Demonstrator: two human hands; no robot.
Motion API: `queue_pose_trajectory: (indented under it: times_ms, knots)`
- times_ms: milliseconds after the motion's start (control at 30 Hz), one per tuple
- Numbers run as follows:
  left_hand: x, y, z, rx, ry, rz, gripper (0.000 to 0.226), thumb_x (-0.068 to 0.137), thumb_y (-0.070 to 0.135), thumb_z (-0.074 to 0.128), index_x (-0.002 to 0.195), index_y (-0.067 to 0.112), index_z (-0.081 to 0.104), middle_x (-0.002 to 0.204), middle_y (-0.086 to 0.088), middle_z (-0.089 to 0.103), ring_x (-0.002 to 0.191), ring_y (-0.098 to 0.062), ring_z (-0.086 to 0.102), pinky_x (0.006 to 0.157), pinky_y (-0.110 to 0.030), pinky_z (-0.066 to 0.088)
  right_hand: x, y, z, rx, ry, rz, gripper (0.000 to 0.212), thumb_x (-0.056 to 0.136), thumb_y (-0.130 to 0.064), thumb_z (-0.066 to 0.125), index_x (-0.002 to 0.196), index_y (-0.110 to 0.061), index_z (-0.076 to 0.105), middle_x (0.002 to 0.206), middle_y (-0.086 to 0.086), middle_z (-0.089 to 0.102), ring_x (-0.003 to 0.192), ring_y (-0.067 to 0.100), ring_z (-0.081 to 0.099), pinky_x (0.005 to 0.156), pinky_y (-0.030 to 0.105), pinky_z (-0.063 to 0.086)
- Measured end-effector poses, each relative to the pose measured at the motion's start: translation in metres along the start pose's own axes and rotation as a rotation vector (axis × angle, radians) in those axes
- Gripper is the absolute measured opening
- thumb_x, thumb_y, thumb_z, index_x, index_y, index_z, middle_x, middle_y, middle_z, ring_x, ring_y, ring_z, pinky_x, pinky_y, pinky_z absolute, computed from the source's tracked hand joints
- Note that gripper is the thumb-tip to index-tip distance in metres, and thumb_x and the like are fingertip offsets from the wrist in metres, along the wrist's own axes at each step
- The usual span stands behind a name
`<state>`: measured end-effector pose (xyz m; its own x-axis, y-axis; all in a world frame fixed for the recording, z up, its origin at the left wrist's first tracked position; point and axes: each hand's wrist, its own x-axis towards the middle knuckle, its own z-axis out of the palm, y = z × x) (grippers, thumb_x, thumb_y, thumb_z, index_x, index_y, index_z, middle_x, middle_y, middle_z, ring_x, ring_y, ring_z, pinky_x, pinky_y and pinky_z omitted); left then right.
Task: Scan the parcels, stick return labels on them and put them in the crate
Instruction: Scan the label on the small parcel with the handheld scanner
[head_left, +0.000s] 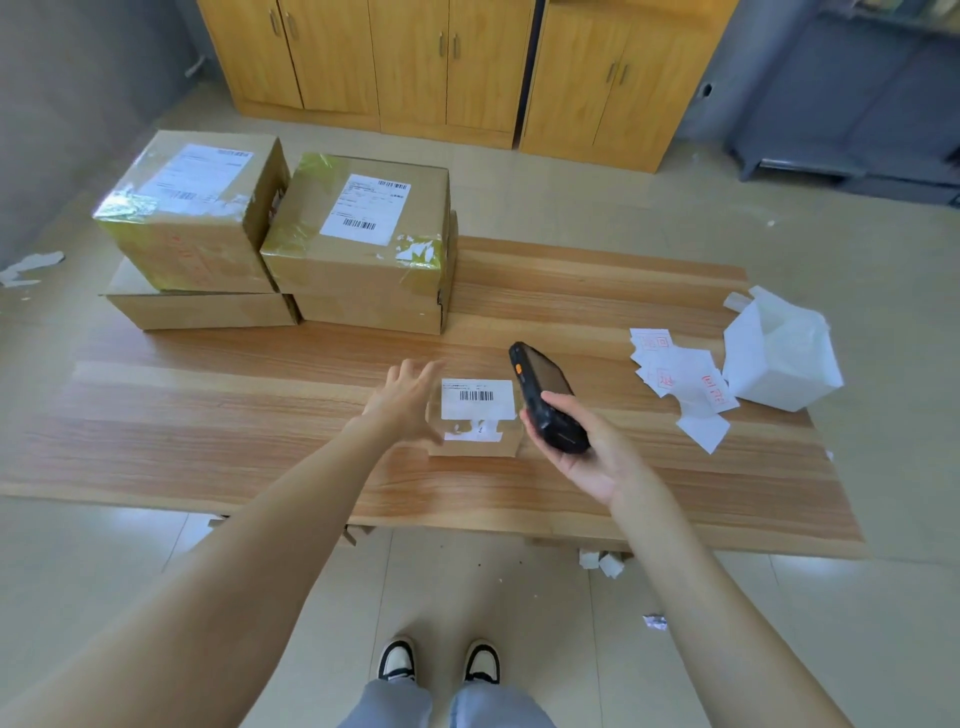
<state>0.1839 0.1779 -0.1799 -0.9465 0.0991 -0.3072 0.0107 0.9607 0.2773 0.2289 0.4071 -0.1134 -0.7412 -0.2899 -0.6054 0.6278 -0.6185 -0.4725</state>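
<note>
A small cardboard parcel with a white barcode label lies on the wooden table in front of me. My left hand is at its left side, fingers spread and straight, touching or nearly touching the box. My right hand grips a black handheld scanner just right of the parcel, its top end pointing away from me. Loose white return labels with red print lie scattered to the right. No crate is in view.
Several larger taped parcels are stacked at the table's back left. A white open box stands at the right edge. Wooden cabinets line the far wall. Paper scraps litter the tiled floor.
</note>
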Motion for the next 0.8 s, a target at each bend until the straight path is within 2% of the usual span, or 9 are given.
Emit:
queue_pose_trajectory:
  times_ms: [167,267,333,400,500,600,800]
  knots:
    - [-0.002,-0.002,0.003,0.003,-0.020,0.012,0.115,0.060,0.036,0.085,0.148,0.026,0.012,0.140,-0.009,0.029,0.129,-0.028,0.029,0.089,-0.043,0.049,-0.006,0.018,0.014,-0.110,-0.010,0.055,0.029,0.060,0.003,0.078,0.086,0.008,0.065,0.085,0.023,0.069,0.084,0.033,0.069,0.069,0.034,0.060]
    - [-0.001,0.000,0.003,0.002,-0.027,0.021,0.113,0.062,0.035,0.084,0.148,0.024,0.011,0.140,-0.009,0.028,0.129,-0.028,0.028,0.090,-0.042,0.048,-0.008,0.027,0.019,-0.203,0.017,0.104,0.004,0.068,0.004,0.072,0.066,0.007,0.072,0.083,0.023,0.070,0.081,0.033,0.070,0.068,0.033,0.060]
    - [-0.001,0.000,0.004,-0.001,-0.034,0.018,0.112,0.063,0.035,0.084,0.148,0.024,0.012,0.140,-0.009,0.028,0.130,-0.028,0.028,0.091,-0.042,0.046,-0.009,0.031,0.018,-0.294,0.037,0.125,0.013,0.075,0.004,0.069,0.063,0.006,0.072,0.082,0.022,0.070,0.081,0.033,0.070,0.066,0.032,0.060]
    - [-0.001,-0.001,0.005,-0.011,-0.040,0.015,0.112,0.064,0.034,0.084,0.149,0.025,0.012,0.140,-0.009,0.028,0.130,-0.028,0.028,0.092,-0.043,0.046,-0.011,0.036,0.018,-0.323,0.064,0.130,0.006,0.075,0.005,0.068,0.071,0.009,0.071,0.082,0.022,0.070,0.081,0.035,0.070,0.064,0.032,0.059]
    - [0.000,-0.001,0.007,-0.016,-0.044,0.018,0.111,0.065,0.034,0.083,0.149,0.023,0.012,0.143,-0.008,0.027,0.132,-0.028,0.027,0.095,-0.043,0.044,-0.013,0.040,0.017,-0.337,0.088,0.118,0.017,0.075,0.006,0.069,0.090,0.010,0.062,0.081,0.023,0.069,0.080,0.036,0.070,0.060,0.031,0.058]
    - [0.001,-0.002,0.009,-0.024,-0.048,0.018,0.111,0.065,0.035,0.083,0.149,0.021,0.011,0.145,-0.009,0.026,0.133,-0.029,0.026,0.098,-0.045,0.042,-0.015,0.042,0.019,-0.376,0.088,0.125,0.014,0.077,0.005,0.067,0.089,0.009,0.062,0.079,0.022,0.069,0.078,0.035,0.071,0.058,0.030,0.058]
    - [0.003,-0.001,0.009,-0.027,-0.051,0.025,0.111,0.065,0.035,0.083,0.149,0.020,0.011,0.147,-0.009,0.025,0.135,-0.029,0.025,0.101,-0.048,0.041,-0.019,0.044,0.018,-0.422,0.109,0.113,0.030,0.076,0.006,0.067,0.104,0.009,0.057,0.082,0.022,0.068,0.079,0.036,0.070,0.057,0.030,0.058]
